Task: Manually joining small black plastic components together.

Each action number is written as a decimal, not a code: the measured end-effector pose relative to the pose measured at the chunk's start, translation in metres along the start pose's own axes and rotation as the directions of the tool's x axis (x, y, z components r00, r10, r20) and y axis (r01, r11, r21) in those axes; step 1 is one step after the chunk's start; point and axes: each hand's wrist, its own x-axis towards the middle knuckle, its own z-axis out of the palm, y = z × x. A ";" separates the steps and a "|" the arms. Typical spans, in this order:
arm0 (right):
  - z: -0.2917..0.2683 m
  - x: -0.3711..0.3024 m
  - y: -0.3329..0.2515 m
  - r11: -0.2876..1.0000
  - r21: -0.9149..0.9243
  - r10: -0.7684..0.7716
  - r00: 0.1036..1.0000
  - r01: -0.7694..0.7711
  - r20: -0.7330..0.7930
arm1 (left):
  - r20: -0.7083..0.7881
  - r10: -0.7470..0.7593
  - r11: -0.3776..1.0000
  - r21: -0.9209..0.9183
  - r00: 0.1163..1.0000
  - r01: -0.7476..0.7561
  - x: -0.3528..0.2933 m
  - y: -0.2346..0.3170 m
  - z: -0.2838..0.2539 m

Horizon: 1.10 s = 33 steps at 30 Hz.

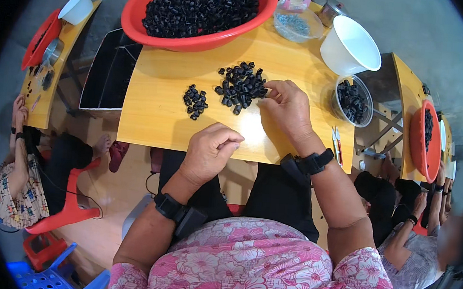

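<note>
My right hand (288, 110) rests on the wooden table (157, 110), its fingertips pinching at the right edge of a loose pile of small black plastic pieces (241, 86). My left hand (210, 150) hovers at the table's near edge with its fingers curled together; whether it holds a small piece I cannot tell. A smaller heap of black pieces (195, 101) lies to the left of the main pile. Both wrists wear black bands.
A big red basin of black pieces (199, 9) stands at the far edge. A white bowl (352, 45), a clear bowl of black pieces (352, 100) and a clear bowl with pale bits (297, 24) sit at the right. Other people work at neighbouring tables on both sides.
</note>
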 end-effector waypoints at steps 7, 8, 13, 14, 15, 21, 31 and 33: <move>0.005 -0.003 -0.002 0.996 -0.084 -0.002 1.000 0.002 0.002 | 0.006 -0.004 1.000 0.013 1.000 0.004 0.001 0.001 -0.002; 0.005 -0.003 -0.003 0.997 -0.075 -0.013 1.000 0.013 0.002 | 0.005 -0.005 1.000 0.015 1.000 0.005 0.001 0.001 -0.002; 0.004 -0.005 -0.003 0.996 -0.081 -0.040 0.999 0.040 0.001 | 0.000 -0.018 1.000 -0.007 1.000 0.018 0.001 0.004 0.000; 0.004 -0.006 -0.004 0.996 -0.076 -0.044 0.999 0.044 0.003 | -0.002 -0.018 1.000 -0.006 1.000 0.018 0.001 0.004 0.000; 0.004 -0.006 -0.004 0.996 -0.075 -0.046 0.999 0.046 0.003 | 0.002 -0.029 1.000 -0.002 1.000 0.029 0.001 0.003 0.000; 0.005 -0.009 -0.006 0.989 -0.122 -0.082 0.997 0.081 -0.002 | 0.000 -0.050 0.999 0.013 0.999 0.050 0.000 0.002 0.001; 0.000 -0.011 -0.012 0.965 -0.204 -0.159 0.987 0.162 0.034 | -0.012 -0.058 0.998 0.009 0.998 0.058 0.000 0.002 0.001; 0.001 -0.012 -0.011 0.966 -0.201 -0.162 0.986 0.164 0.027 | -0.009 -0.063 0.998 -0.005 0.998 0.063 0.000 0.001 0.001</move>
